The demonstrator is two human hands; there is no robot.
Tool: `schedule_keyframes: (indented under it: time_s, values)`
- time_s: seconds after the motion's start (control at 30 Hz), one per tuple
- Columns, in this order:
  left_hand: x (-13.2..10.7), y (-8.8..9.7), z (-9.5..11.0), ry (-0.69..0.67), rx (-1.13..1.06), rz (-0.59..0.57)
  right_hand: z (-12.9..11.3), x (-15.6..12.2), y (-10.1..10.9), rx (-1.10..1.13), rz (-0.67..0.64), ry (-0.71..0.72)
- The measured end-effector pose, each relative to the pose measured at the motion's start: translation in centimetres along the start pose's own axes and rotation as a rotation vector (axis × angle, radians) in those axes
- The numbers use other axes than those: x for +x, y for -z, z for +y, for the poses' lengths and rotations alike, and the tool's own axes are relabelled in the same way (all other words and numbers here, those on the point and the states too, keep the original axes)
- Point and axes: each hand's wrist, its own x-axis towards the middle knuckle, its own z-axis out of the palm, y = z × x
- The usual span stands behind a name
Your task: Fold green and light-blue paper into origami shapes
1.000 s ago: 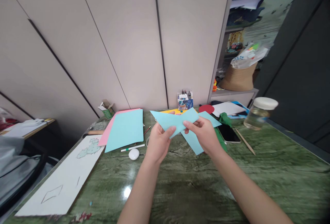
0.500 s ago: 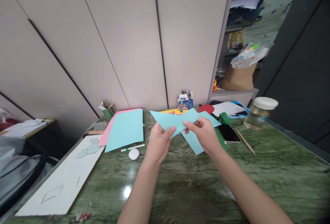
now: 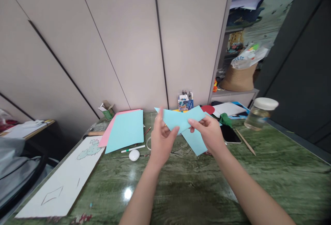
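A folded light-blue paper (image 3: 178, 118) with pointed ends is held up above the table. My right hand (image 3: 210, 130) pinches its right part, thumb on the near face and fingers curled behind. My left hand (image 3: 163, 141) is at its left side, thumb against the lower edge, one finger raised and blurred near the left tip; its other fingers are partly hidden. Beneath and behind the held piece lies another light-blue paper (image 3: 195, 143), partly covered by my right hand.
Light-blue sheets (image 3: 126, 130) lie over pink paper (image 3: 108, 131) at left, near a white board with a cactus drawing (image 3: 62, 180). A white marker (image 3: 133, 148) and round white object (image 3: 134, 155) lie nearby. At right are a phone (image 3: 231, 134), pencil (image 3: 245, 142) and lidded jar (image 3: 260, 114).
The folded paper and both hands have shifted slightly right. A finger of my left hand has lifted upward by the paper's left end, and my left thumb has moved toward the lower edge.
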Motion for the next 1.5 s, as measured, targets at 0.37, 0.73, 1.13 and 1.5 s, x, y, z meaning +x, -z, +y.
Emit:
schedule_keyframes:
  time_s: [0.37,0.73,1.13,1.5]
  values:
    - [-0.1,0.6,0.9,0.002,0.152,-0.041,-0.4,-0.5,0.0,0.058,-0.058,-0.014]
    - [-0.4,0.6,1.5,0.025,0.158,-0.024,-0.6,-0.7,0.3,0.001,0.027,0.066]
    - [-0.3,1.2,2.0,0.123,0.228,-0.068,-1.0,-0.6,0.4,-0.084,0.034,0.097]
    - [-0.2,1.2,2.1,0.123,0.193,-0.115,-0.9,-0.5,0.5,-0.091,0.034,0.098]
